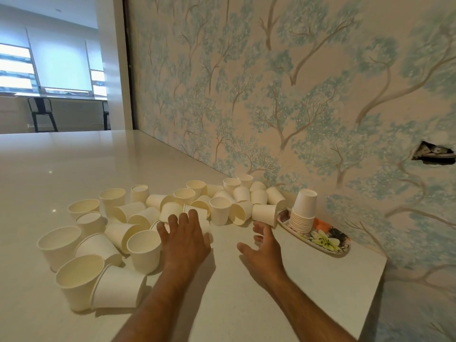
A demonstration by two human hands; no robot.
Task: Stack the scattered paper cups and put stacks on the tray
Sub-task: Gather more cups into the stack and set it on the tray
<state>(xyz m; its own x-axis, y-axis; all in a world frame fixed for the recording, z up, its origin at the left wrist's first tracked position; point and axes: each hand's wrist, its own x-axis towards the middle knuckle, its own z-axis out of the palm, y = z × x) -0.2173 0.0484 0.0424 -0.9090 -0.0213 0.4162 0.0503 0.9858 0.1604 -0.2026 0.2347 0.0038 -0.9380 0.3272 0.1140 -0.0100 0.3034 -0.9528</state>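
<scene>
One inverted stack (304,210) stands on the tray (330,245) at right. Many loose cups (145,250) remain across the desk (74,164). Left hand (183,239) and right hand (265,253): grip spread, empty. Progress: early.

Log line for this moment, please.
left hand: open, over loose cups | right hand: open, empty | stack: inverted on tray

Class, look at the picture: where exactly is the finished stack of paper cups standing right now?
In the head view, the stack of cups stands upside down on the far end of the floral tray, at the right by the wallpapered wall, beyond the right hand.
</scene>
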